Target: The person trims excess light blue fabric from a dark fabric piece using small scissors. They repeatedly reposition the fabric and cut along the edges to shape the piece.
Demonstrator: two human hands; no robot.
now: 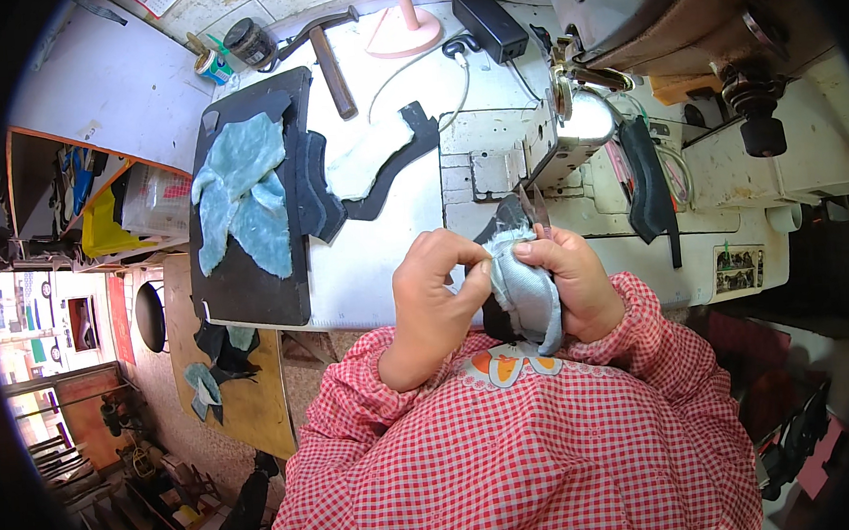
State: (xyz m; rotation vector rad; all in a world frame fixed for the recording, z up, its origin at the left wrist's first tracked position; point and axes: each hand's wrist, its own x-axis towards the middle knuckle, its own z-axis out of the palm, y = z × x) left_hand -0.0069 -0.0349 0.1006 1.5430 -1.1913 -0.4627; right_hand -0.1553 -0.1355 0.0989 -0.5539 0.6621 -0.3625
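Note:
Close in front of my chest I hold a sewn piece of pale blue fleecy lining with black material (525,293). My right hand (581,280) grips it, thumb on top and fingers behind. Pointed metal blades (538,209), which look like small scissors, stick up past that hand; their handles are hidden. At the piece's left edge my left hand (438,288) is closed in a pinch, thumb against fingertip. Whether it grips the fuzzy edge or a thread is too small to tell. Just beyond my hands stands the sewing machine's bed (501,168).
Blue fleece pieces (243,193) lie on a black board (252,300) at the left. Dark cut pieces (395,174) are beside it. A hammer (333,71), pink stand (403,35) and black power box (489,23) sit farther back. The machine head (692,25) overhangs the right.

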